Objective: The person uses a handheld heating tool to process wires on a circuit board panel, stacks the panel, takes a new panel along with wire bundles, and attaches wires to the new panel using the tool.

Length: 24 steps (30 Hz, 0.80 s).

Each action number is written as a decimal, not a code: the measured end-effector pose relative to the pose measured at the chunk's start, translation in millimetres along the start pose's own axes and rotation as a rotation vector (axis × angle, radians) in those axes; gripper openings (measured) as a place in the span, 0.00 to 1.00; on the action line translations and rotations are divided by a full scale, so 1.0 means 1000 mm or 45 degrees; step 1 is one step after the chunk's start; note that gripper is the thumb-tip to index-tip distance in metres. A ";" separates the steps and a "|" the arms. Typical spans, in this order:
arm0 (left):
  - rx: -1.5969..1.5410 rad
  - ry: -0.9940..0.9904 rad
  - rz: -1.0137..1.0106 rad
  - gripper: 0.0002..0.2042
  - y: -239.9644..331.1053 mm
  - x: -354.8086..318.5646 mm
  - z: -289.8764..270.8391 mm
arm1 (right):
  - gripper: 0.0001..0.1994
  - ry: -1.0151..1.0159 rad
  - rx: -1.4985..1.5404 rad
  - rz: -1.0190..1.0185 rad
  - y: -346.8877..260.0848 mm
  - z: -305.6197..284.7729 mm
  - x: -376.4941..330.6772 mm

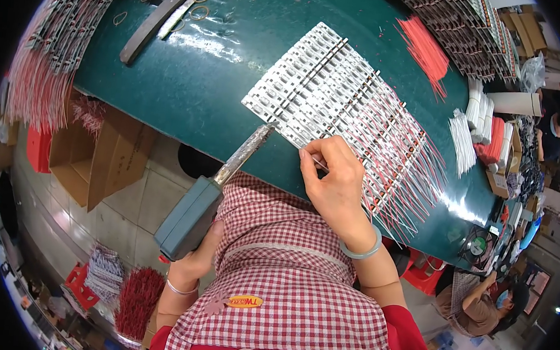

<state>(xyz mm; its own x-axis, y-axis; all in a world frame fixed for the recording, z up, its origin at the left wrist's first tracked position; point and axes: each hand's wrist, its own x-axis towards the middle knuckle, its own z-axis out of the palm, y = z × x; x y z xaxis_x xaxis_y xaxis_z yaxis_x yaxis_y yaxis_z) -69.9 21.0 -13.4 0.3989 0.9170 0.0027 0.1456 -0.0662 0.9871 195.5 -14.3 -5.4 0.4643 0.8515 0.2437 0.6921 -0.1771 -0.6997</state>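
Over a green tabletop [169, 97] above tiled floor [130, 214], left grip [199, 255] holds a soldering tool [191, 218], right grip [335, 178] a thin strand [320, 164].

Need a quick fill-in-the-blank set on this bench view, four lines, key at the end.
1. The blue-gray tool is in the person's ____ hand's grip.
2. The tabletop is coloured ____.
3. The thick, pale green bangle is on the person's ____ wrist.
4. In the picture, the long dark bar lies to the ____ of the metal panel.

Missing words: left; green; right; left.
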 end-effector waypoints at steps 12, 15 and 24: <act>-0.251 0.121 -0.079 0.24 0.003 0.031 0.023 | 0.06 0.179 -0.435 -0.029 0.069 -0.095 0.082; -0.256 0.105 -0.069 0.24 0.007 0.043 0.033 | 0.06 0.357 -0.795 -0.180 0.133 -0.113 0.129; -0.280 0.174 -0.144 0.24 0.018 0.057 0.053 | 0.05 0.358 -1.191 -0.390 0.204 -0.109 0.169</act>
<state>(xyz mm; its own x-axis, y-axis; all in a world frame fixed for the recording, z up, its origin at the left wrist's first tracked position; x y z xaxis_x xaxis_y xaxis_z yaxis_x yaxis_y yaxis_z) 3.1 51.7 -4.0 0.2631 0.9592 -0.1030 -0.0234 0.1131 0.9933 475.2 39.8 -34.3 0.2246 0.7997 0.5568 0.9009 -0.3881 0.1940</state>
